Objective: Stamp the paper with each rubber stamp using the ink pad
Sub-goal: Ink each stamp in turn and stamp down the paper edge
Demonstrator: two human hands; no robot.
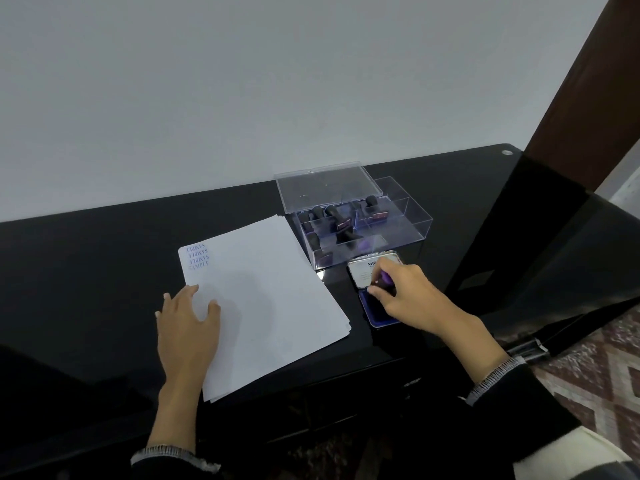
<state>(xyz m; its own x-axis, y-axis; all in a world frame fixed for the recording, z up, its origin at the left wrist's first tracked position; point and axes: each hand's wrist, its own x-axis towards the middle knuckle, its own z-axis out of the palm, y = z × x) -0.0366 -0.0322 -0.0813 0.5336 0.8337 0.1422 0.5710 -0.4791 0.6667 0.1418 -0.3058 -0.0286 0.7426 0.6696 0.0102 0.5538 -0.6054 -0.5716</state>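
Blue ink fills the open rectangular ink pad [375, 311] at right of centre, where the right hand [405, 294] pinches a small dark rubber stamp [382, 283] onto it, likely to load it. The left hand [188, 327] lies flat with straight fingers, steadying the white paper stack [263, 299] on the glossy black tabletop [104, 258]; spare stamps wait in the clear plastic box [360, 226] just above.

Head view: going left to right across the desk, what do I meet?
Left hand resting flat on the paper stack → the SAMPLE imprints at the stack's far left corner → clear box of stamps → open ink pad, where the right hand presses a stamp.
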